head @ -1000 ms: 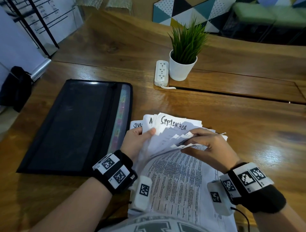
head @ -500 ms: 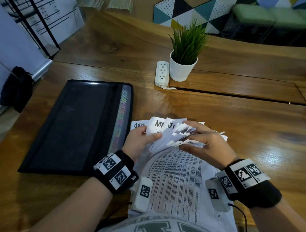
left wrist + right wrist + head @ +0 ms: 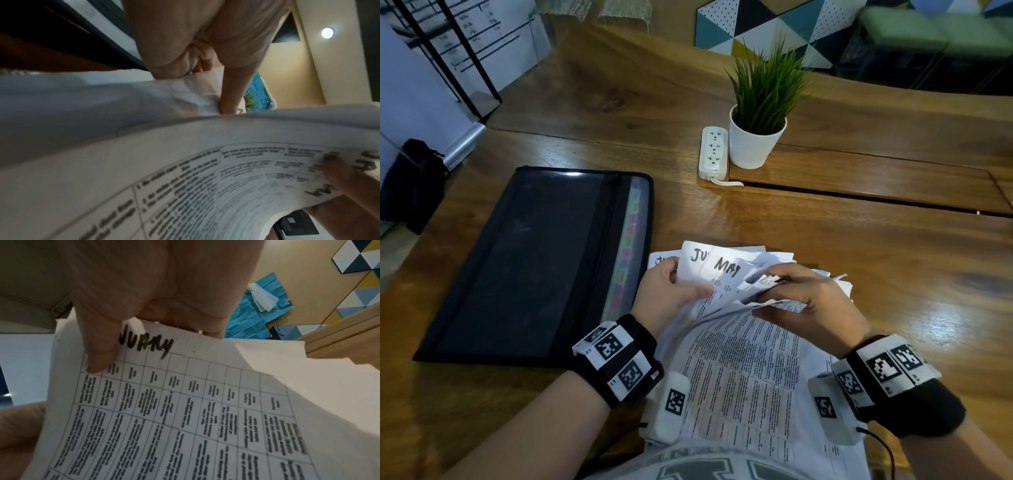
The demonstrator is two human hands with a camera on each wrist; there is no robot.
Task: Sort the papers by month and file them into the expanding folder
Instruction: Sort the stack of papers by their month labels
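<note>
Head view: we hold the papers (image 3: 739, 342), a thin, limp, creased stack of white printed sheets with hand-inked month names, over the near edge of the glossy wooden surface (image 3: 825, 240). Our left hand (image 3: 667, 291) grips the fanned sheets marked "MAY" at their left edge, thumb on top. Our right hand (image 3: 808, 305) pinches the lifted top corners, fingers (image 3: 777, 277) curled over them. We judge the sorting step is in hand and filing not begun. The folder (image 3: 534, 267), flat, black, soft-sided with coloured tabs along its right edge, lies just left of the papers, apparently closed. Next move calls for separating one month's sheets cleanly.
</note>
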